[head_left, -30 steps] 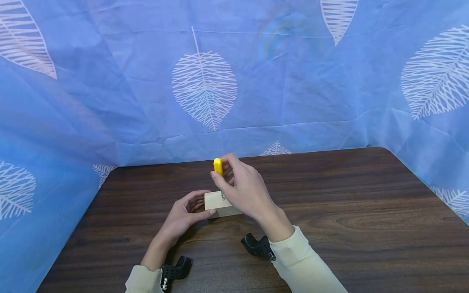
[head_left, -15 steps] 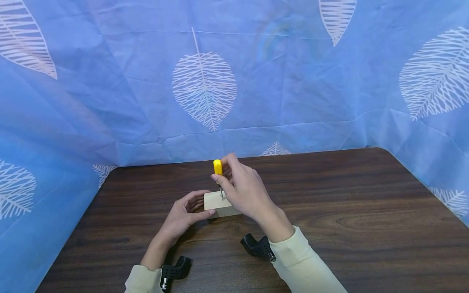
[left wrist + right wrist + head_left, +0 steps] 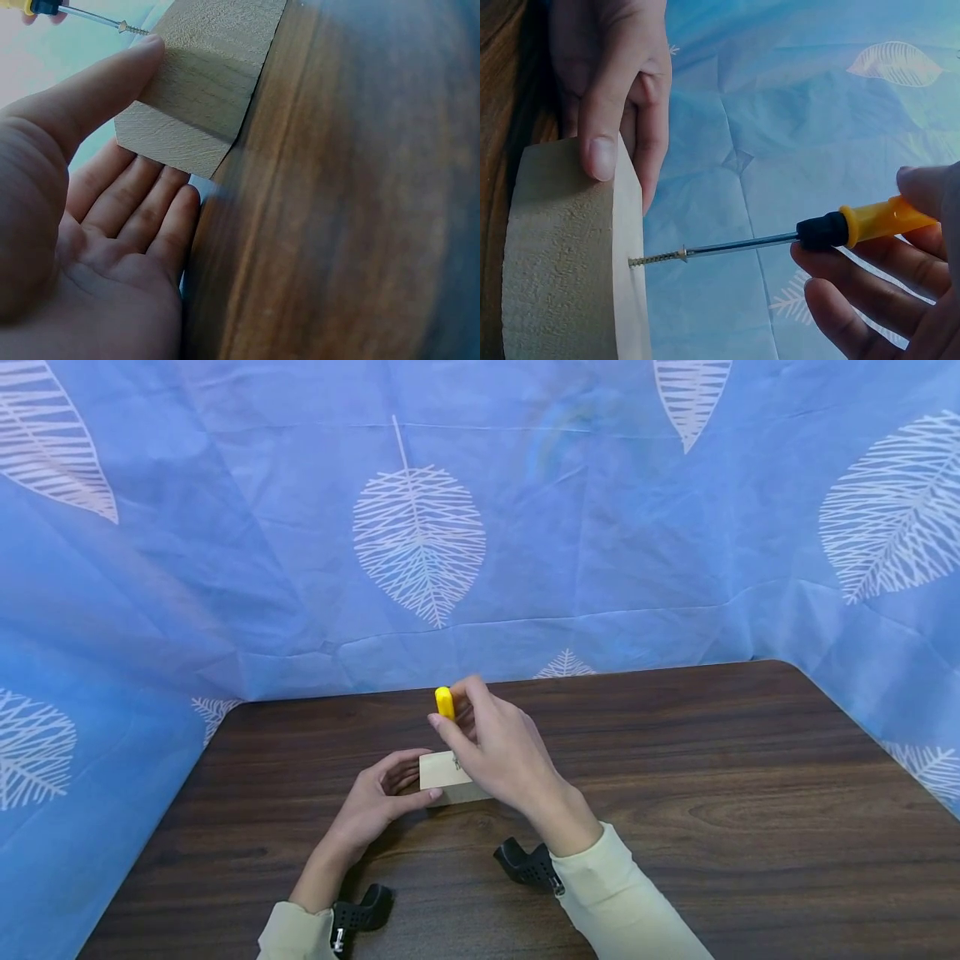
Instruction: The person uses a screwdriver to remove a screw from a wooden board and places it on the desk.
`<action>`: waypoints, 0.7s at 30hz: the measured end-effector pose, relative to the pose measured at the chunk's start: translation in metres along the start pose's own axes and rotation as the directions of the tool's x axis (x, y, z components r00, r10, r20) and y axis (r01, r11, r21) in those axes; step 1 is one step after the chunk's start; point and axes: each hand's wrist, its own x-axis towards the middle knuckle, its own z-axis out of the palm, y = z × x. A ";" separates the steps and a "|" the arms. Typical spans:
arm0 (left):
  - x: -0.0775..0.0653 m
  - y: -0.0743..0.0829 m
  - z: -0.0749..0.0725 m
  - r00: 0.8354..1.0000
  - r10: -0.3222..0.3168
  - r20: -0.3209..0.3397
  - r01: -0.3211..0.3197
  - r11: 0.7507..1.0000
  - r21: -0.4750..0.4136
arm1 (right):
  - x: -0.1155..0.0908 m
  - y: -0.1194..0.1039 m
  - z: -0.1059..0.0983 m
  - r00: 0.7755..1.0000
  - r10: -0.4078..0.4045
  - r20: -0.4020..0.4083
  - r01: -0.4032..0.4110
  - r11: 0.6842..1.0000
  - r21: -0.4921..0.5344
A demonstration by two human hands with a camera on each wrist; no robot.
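Observation:
A pale wooden block [image 3: 454, 794] lies on the table, pinched at its left end between the thumb and fingers of my left hand [image 3: 378, 797]. Above it, my right hand [image 3: 502, 747] grips the yellow handle of a screwdriver [image 3: 445, 702]. In the right wrist view the screwdriver's steel shaft [image 3: 742, 244] meets the head of a screw [image 3: 658, 258]. That screw stands out of the block's top face with its tip in the wood and most of its thread exposed. The left wrist view shows the thumb [image 3: 112, 86] on the block's near side.
The dark wood-grain table [image 3: 712, 777] extends around the hands. A blue cloth [image 3: 300, 527] with white leaf prints hangs behind it and at both sides. Black wrist-worn mounts [image 3: 363, 910] sit at each cuff, close above the tabletop.
The screwdriver handle tilts slightly and the right fingers shift a little around it. The left hand and the wooden block stay in place.

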 end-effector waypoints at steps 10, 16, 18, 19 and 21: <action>-0.001 0.002 0.000 1.000 -0.004 -0.001 0.004 1.000 0.000 | -0.001 -0.002 -0.004 1.000 -0.002 0.032 0.002 1.000 -0.016; -0.004 0.004 0.000 1.000 0.008 0.008 -0.008 1.000 0.000 | -0.002 -0.001 -0.005 0.999 0.012 0.034 -0.011 1.000 -0.017; -0.003 0.004 -0.001 1.000 0.013 0.011 -0.013 1.000 -0.003 | -0.002 -0.001 -0.005 0.999 0.007 0.034 -0.006 1.000 -0.030; -0.003 0.003 -0.001 1.000 0.014 0.014 -0.014 1.000 -0.005 | -0.002 -0.001 -0.005 0.999 0.005 0.035 -0.004 0.999 -0.036; -0.003 0.003 -0.001 1.000 0.016 0.017 -0.016 1.000 -0.006 | -0.002 -0.001 -0.006 0.999 0.004 0.040 -0.002 0.999 -0.039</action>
